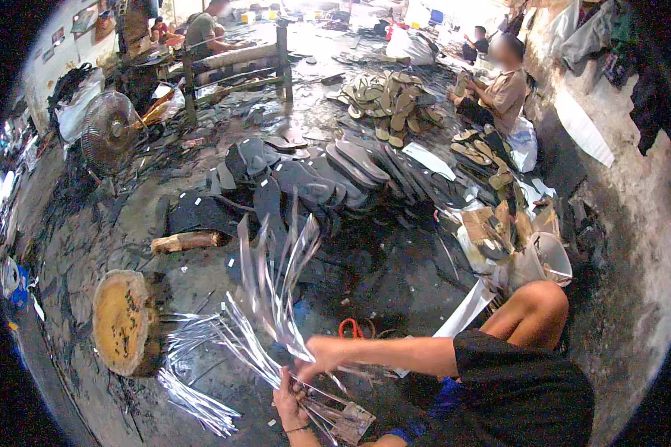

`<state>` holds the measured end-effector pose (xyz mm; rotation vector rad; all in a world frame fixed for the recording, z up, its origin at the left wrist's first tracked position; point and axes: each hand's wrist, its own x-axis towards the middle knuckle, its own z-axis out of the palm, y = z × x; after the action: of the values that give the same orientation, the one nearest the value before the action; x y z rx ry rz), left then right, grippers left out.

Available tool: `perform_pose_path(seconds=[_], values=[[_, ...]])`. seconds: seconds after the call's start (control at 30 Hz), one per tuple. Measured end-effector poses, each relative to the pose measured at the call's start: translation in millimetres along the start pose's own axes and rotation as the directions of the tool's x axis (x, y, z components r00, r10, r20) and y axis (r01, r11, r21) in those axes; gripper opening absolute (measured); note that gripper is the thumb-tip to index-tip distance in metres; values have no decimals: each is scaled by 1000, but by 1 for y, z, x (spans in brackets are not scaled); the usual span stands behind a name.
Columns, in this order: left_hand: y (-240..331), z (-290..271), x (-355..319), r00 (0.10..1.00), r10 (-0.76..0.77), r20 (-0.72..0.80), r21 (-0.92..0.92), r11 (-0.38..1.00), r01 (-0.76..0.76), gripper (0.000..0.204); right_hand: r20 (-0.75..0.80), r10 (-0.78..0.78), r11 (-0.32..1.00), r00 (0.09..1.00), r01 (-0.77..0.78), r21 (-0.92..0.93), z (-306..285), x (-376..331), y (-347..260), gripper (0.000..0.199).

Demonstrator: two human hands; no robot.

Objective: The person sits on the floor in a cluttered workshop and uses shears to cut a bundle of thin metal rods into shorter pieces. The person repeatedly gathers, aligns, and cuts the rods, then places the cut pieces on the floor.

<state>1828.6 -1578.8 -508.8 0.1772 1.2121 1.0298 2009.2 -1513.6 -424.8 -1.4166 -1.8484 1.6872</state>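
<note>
Where my left hand (287,404) is wrapped round a bundle of silver strips (256,350), right of the round wooden block (119,322), my right hand (322,356) is at it too, blurred, its grip unclear to me. Strips: likely light, springy, slippery, easily creased; best held at the gathered end, away from the block.

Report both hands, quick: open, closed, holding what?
Left hand: closed, holding silver strips.
Right hand: at the same strips, blurred; whether it grips them cannot be told.
</note>
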Motion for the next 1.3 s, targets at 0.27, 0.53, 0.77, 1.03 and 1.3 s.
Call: perform_pose_path(seconds=[0.27,0.53,0.77,1.03,1.3], values=[[4,-9,2,988,60,-140,11,998,-59,29,-96,32,912,995,11,410,-62,16,-16,30],[-3,5,14,954,294,-58,175,944,-280,27,16,223,948,975,-221,229,-8,-4,-16,24],[20,-89,2,952,94,-290,-176,973,-150,19,-201,-43,847,979,142,512,-146,-5,-55,24],[6,-5,15,998,63,26,132,989,-66,29,80,187,958,979,-200,208,16,3,7,28],[15,-40,7,959,-2,-285,-114,993,-32,33,-346,-8,959,938,106,264,-97,-8,-32,21]])
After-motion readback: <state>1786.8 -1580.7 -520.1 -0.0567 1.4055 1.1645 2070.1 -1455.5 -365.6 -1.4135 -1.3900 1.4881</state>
